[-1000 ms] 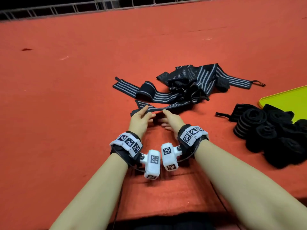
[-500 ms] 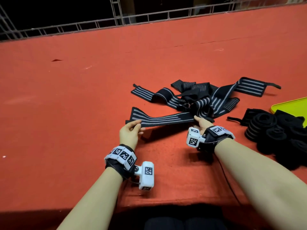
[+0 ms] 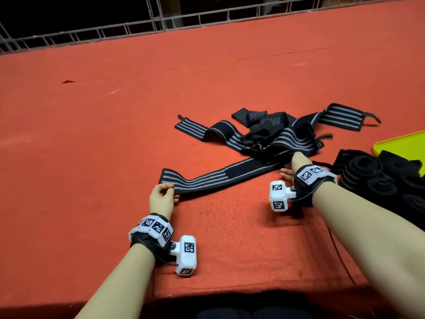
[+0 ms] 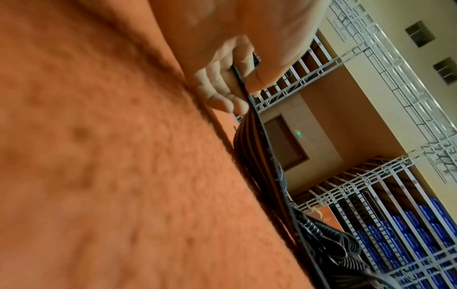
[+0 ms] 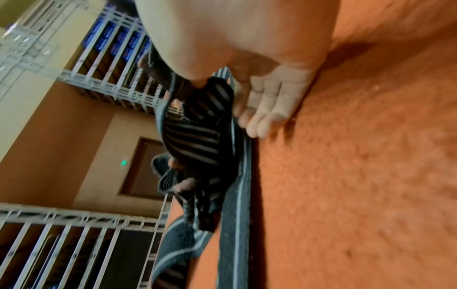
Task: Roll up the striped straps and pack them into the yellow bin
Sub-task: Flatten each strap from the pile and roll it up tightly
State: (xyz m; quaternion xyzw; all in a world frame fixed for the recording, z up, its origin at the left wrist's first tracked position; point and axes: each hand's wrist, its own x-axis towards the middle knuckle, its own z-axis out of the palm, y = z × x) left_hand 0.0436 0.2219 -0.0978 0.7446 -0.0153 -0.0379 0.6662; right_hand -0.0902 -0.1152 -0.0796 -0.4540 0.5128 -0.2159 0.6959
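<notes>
While the left hand (image 3: 161,199) pinches the near end of one striped strap (image 3: 220,178) between thumb and fingers, the right hand (image 3: 296,164) rests on the strap's far end at the edge of the loose pile of straps (image 3: 276,134); whether the right hand's fingers close on the strap cannot be told. The strap is a flat, woven black band with pale lengthwise stripes and a plain black patch near its middle, lying stretched across the red, felt-like bench (image 3: 115,134). To the right, rolled straps (image 3: 368,173) form tight black spirals just beside the yellow bin (image 3: 391,143), of which only a smooth corner shows. The left wrist view shows what the head view hides: the thumb (image 4: 257,78) on top of the strap edge and the fingers (image 4: 217,86) beneath it. The right wrist view shows the fingers (image 5: 267,109) extended along the bench beside the bunched strap ends. Both wrists carry white blocks (image 3: 187,254) bearing black-and-white square code markers; no readable writing shows.
</notes>
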